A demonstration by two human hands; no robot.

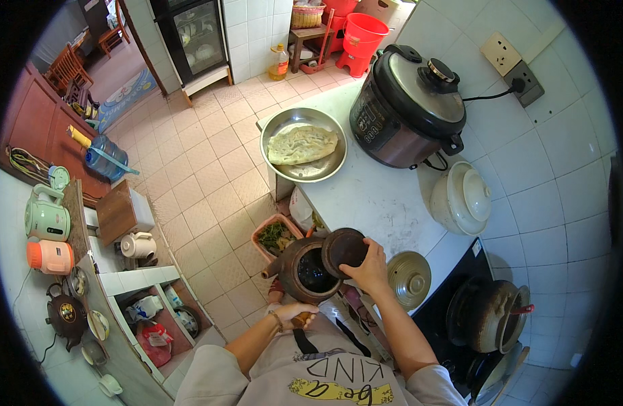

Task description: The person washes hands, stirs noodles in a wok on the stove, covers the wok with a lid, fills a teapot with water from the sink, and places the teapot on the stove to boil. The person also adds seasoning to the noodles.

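My left hand (297, 315) is closed around the handle of a brown clay pot (295, 271) with a stubby spout, held in front of my body. Dark liquid (315, 269) shows inside its mouth. In my right hand (368, 264) is the pot's dark round lid (344, 252), tilted over the right part of the opening. The pot hangs beside the counter's edge, with a pink basket (270, 248) of leafy greens below and left of it. Close to my right wrist a brownish pot lid (409, 280) with a knob lies on the counter.
The white counter (362, 198) carries a steel pan (342, 157) with a folded flatbread (304, 145), an electric pressure cooker (408, 106) and a white lidded pot (461, 200). A sooty pot (486, 317) stands on the black stove (438, 325). Shelves (164, 304) line the left.
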